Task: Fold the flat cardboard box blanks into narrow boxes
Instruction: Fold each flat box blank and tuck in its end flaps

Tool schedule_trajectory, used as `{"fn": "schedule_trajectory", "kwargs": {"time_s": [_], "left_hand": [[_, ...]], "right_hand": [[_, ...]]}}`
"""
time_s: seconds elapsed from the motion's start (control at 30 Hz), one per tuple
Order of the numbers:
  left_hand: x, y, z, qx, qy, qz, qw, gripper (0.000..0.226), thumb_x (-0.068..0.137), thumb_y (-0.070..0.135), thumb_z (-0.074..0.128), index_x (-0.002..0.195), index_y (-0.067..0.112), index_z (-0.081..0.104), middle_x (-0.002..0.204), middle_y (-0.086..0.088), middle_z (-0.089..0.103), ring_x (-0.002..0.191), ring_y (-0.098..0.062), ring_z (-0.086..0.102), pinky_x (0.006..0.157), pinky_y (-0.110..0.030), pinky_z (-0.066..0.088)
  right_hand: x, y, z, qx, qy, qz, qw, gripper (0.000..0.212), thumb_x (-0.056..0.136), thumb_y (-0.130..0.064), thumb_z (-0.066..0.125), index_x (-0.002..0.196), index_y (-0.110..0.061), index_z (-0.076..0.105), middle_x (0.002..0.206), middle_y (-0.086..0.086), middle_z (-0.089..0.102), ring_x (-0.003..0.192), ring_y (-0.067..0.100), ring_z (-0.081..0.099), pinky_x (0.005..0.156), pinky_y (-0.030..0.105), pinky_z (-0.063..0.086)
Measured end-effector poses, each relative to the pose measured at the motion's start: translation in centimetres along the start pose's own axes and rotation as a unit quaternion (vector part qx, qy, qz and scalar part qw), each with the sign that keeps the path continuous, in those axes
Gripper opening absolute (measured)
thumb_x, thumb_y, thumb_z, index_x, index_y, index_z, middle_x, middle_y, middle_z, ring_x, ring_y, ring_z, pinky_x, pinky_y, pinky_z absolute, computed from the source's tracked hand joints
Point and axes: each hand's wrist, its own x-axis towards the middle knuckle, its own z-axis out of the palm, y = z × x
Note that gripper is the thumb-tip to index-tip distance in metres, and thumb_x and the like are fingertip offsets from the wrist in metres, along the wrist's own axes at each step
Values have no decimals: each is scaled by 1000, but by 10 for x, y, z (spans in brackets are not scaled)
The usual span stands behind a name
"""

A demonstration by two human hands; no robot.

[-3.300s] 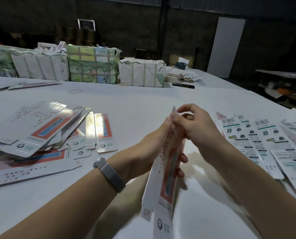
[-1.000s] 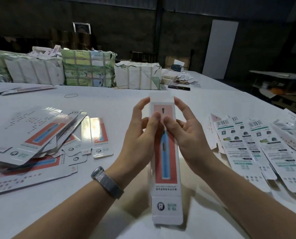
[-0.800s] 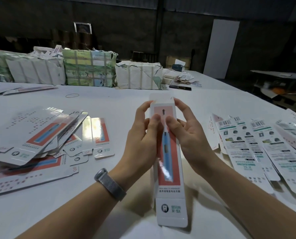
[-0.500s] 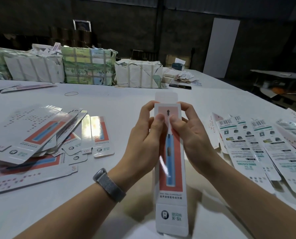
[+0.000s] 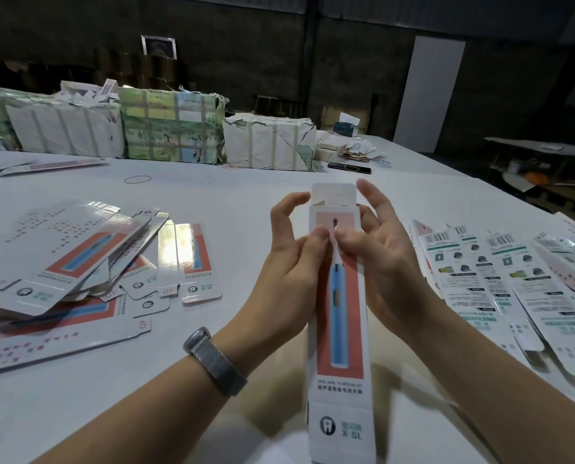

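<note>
Cardboard box blanks (image 5: 58,259) lie in a loose, overlapping heap toward the left edge of the white table (image 5: 246,202), printed faces up and still flat: by the look of it, a good share of the work remains. Beyond them, along the far edge, stand wrapped bundles (image 5: 170,125), which may hold more stock, though their contents cannot be made out.

At the middle of the near edge, a person holds one narrow box (image 5: 338,306) upright above the table, its body already squared into a tube. The left hand (image 5: 289,262), with a grey wristband (image 5: 214,360) on its wrist, presses its thumb on the printed front near the top while the other fingers curl loosely beside the box's left side. The right hand (image 5: 376,252) mirrors it, thumb on the front and fingers spread wide along the right side. The top flap (image 5: 334,194) stands open and untucked; the bottom end also appears unclosed, though blur at the frame's lower edge makes that uncertain. Closing this box's ends looks to be the step in hand.

Toward the right edge, a fanned row of pieces (image 5: 500,279) lies barcode side up, apparently finished.
</note>
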Motion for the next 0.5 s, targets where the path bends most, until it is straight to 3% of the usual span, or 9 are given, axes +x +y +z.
{"fn": "schedule_trajectory", "kwargs": {"time_s": [0.17,0.3,0.5], "left_hand": [[1,-1,0,-15,6,-29,999,51,89,52,42,135,49,21,95,12,74,86,-10,74,68,-17,56],[1,-2,-2,-21,9,-40,999,52,87,54,41,135,49,22,91,23,72,85,-8,74,67,-18,57],[1,-5,2,4,1,-41,999,33,88,54,41,119,44,38,80,12,72,73,-12,74,63,-19,56]], "right_hand": [[-1,-5,0,55,-38,35,997,39,81,-13,62,120,-16,60,100,8,70,90,24,70,79,31,58],[0,-5,1,39,-27,35,998,32,80,-13,62,112,-9,60,95,10,66,87,25,66,85,34,58],[1,-4,3,7,5,36,999,18,87,-29,62,97,-15,57,88,8,63,79,22,66,78,33,58]]}}
